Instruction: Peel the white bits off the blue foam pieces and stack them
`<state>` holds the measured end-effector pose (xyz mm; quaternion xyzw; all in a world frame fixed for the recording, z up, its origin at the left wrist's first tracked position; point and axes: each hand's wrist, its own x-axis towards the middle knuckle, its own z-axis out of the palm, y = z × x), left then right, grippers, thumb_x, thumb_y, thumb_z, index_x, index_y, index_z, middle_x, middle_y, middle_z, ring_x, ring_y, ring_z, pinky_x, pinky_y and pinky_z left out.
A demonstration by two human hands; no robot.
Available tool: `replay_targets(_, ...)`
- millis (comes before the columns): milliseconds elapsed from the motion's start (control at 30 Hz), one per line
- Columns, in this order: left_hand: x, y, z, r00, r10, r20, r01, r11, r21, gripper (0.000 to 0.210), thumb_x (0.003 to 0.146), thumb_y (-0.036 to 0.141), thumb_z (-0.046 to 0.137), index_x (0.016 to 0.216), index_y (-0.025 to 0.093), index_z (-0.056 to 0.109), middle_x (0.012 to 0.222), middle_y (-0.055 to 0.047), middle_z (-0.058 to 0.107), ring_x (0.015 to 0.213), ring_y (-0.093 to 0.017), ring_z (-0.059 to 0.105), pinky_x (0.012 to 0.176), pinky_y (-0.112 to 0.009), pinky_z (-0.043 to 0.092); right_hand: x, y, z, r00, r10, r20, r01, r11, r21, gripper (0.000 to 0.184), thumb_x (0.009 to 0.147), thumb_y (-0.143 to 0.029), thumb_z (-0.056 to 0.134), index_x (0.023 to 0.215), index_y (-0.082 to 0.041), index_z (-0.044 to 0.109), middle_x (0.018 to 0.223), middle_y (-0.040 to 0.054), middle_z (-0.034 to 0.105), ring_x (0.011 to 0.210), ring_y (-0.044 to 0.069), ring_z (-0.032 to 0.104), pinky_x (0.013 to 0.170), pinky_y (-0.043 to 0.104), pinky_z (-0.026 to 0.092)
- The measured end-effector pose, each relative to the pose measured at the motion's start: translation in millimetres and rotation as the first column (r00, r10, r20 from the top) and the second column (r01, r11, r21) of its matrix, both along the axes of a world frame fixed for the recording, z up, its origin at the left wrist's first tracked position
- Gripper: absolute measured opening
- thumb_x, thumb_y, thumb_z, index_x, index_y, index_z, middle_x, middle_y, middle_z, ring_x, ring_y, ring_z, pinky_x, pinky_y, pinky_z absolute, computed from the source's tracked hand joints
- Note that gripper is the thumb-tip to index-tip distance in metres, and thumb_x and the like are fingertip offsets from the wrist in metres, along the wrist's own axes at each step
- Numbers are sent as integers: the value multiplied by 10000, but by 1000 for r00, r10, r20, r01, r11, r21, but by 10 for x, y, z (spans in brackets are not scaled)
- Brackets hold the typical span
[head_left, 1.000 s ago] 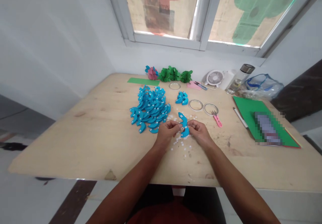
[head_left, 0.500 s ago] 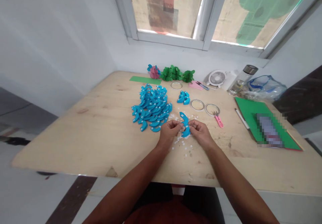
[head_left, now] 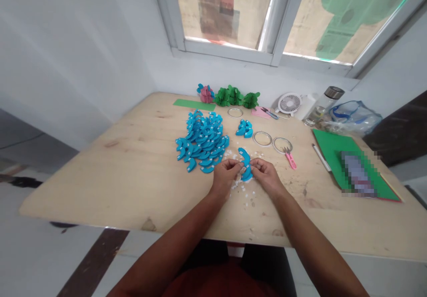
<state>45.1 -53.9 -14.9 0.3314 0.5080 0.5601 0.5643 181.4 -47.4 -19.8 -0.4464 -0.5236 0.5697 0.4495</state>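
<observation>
Between my two hands is a curved blue paper piece (head_left: 247, 172) with small white tabs on it. My left hand (head_left: 227, 172) pinches its left side, and my right hand (head_left: 265, 172) pinches it from the right. Just beyond the fingers another blue curve (head_left: 244, 154) shows, touching or joined to it; I cannot tell which. Small white paper bits (head_left: 245, 192) lie scattered on the wood around the hands. To the left is a large heap of similar blue curved pieces (head_left: 203, 141), many bearing white squares. A smaller blue cluster (head_left: 244, 128) sits farther back.
Tape rings (head_left: 262, 138) and pink thread snips (head_left: 291, 158) lie right of the hands. Along the wall stand green paper shapes (head_left: 233, 96), a white fan (head_left: 289, 104) and a glass bottle (head_left: 323, 106). A pen (head_left: 321, 157) and green sheets (head_left: 328, 148) lie at right.
The view has shifted very slightly. Both hands keep their pinch on the blue piece, with barely any movement of the fingers.
</observation>
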Motion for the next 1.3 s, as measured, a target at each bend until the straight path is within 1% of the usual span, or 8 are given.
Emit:
replay_targets(567,34,-29,48,999,47,25,-47,999,6,172,548,234,687,499,137,554,408,42,502,384,-59,410,405,-189,305,1,-6,22,999,25,34,-27,999,34,214,704,-362,662,730,-166,580,572,-34,565,504,91,490,506,216,380)
replay_targets(733,43,-17,-1,997,64,40,-65,998,19,166,547,228,701,557,137,563,413,49,495,377,-57,406,397,-186,300,-4,-8,41,999,34,30,-35,999,33,215,708,-368,655,728,-167,582,566,-36,564,502,93,495,508,218,388)
replay_targets(967,48,20,-102,991,81,110,-84,996,29,238,517,249,731,667,135,585,503,40,547,429,-67,460,440,-195,349,-8,-3,32,999,28,40,-29,999,34,200,705,-366,643,728,-175,591,559,-31,573,500,105,512,502,225,397)
replay_targets(1133,46,19,-106,987,73,142,-79,996,35,277,497,261,748,703,139,609,575,24,583,474,-69,482,470,-201,370,-14,2,24,999,5,46,-6,1000,22,217,694,-385,636,720,-174,591,570,-19,592,498,112,519,493,230,405)
replay_targets(1300,51,7,-86,987,40,155,-46,998,34,236,517,237,734,706,131,642,574,22,582,469,-62,475,483,-204,380,-2,2,1,1000,0,26,0,1000,0,193,693,-356,637,715,-169,596,566,-23,590,475,96,496,470,213,374)
